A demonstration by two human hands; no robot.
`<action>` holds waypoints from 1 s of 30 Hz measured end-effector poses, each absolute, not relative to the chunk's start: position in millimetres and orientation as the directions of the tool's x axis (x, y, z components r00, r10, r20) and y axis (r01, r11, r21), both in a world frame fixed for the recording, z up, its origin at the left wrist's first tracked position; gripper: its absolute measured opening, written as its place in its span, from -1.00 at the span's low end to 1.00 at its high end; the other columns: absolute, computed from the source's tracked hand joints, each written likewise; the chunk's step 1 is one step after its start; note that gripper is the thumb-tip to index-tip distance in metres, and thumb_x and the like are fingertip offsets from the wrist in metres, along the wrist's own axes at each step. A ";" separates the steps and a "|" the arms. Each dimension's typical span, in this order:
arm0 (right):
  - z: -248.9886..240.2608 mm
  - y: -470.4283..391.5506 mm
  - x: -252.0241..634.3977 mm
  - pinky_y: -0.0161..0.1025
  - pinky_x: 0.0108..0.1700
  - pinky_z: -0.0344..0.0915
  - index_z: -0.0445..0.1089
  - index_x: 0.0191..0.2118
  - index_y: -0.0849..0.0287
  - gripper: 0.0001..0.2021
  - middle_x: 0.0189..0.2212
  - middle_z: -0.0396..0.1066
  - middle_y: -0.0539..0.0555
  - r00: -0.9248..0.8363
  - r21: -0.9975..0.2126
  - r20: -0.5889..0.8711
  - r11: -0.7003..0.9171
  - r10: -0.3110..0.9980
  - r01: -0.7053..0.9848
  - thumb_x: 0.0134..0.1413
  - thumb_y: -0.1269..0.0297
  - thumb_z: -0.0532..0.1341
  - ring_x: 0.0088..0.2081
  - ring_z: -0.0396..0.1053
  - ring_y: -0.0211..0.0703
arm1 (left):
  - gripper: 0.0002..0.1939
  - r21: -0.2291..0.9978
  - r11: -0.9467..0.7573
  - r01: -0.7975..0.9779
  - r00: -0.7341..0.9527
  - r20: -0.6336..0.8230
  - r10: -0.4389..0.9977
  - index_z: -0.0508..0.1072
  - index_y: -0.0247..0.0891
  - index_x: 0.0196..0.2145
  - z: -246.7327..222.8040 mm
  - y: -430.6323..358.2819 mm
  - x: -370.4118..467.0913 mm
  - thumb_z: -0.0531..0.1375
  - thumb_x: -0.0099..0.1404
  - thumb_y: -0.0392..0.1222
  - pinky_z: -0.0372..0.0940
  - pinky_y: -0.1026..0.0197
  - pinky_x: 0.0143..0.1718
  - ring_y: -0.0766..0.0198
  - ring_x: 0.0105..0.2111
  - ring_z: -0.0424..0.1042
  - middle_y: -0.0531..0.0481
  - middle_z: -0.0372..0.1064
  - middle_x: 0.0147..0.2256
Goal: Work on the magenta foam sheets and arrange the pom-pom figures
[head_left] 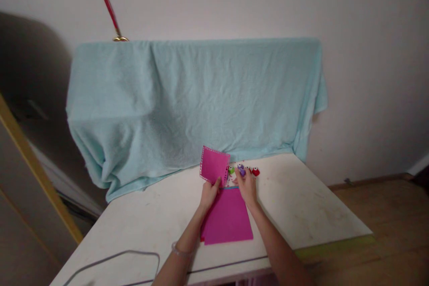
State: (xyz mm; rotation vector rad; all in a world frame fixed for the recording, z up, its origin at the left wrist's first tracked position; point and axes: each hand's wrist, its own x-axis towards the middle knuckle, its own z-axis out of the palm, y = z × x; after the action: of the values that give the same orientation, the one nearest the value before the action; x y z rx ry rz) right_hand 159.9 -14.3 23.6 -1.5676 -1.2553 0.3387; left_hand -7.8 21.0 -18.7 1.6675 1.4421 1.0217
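My left hand (210, 193) pinches the lower edge of a pink paper square (214, 164), held up at a tilt. Small punched cut-outs line its left, top and right edges. My right hand (247, 186) has its fingers around a small purple craft punch (241, 169), just right of the square and apart from it. Beside it on the table are a green punch (231, 170) and a red punch (255, 171); another red one is partly hidden by my fingers. Tiny pink paper bits lie around them. Under my hands lies a stack of magenta paper sheets (229, 219).
The white table (295, 196) stands against a wall. A light blue cloth (214, 98) drapes over a box-like shape at its back. A grey cable (134, 251) curves across the front left. A red tasselled ornament (109, 9) rises above the cloth.
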 end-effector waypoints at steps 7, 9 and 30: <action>23.8 -17.3 157.2 -0.24 -0.42 0.36 0.39 -0.12 0.25 -0.44 -0.48 0.53 0.22 0.400 -0.858 0.334 0.100 0.853 0.503 0.14 -0.21 0.06 -0.41 0.52 0.03 | -0.44 0.887 -0.144 0.439 0.068 0.126 0.990 0.33 -0.27 -0.65 -19.7 21.6 -8.4 0.00 0.30 0.20 0.12 0.27 -0.48 0.28 -0.60 0.32 0.01 0.29 -0.67; 22.3 -16.5 157.2 -0.24 -0.43 0.36 0.38 -0.11 0.25 -0.44 -0.47 0.53 0.21 0.401 -0.872 0.332 0.116 0.854 0.475 0.15 -0.22 0.04 -0.43 0.52 0.01 | -0.45 0.888 -0.142 0.437 0.070 0.124 0.990 0.32 -0.27 -0.65 -19.5 21.6 -8.4 0.01 0.30 0.19 0.12 0.27 -0.48 0.28 -0.60 0.31 0.02 0.29 -0.67; 1.2 -5.2 159.5 -0.28 -0.52 0.36 0.29 -0.14 0.20 -0.52 -0.49 0.52 0.17 0.380 -0.918 0.329 0.198 0.865 0.344 0.16 -0.18 0.08 -0.48 0.53 -0.01 | -0.44 0.880 -0.160 0.446 0.081 0.139 0.987 0.33 -0.27 -0.65 -21.1 23.0 -9.0 -0.01 0.30 0.19 0.11 0.27 -0.48 0.28 -0.59 0.31 0.00 0.30 -0.67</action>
State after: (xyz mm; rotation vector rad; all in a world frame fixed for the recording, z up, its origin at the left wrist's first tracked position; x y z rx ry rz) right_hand 159.5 -5.2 1.2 -1.3833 -1.1915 0.5219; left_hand -9.0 23.0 -21.1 1.6927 1.4317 1.0291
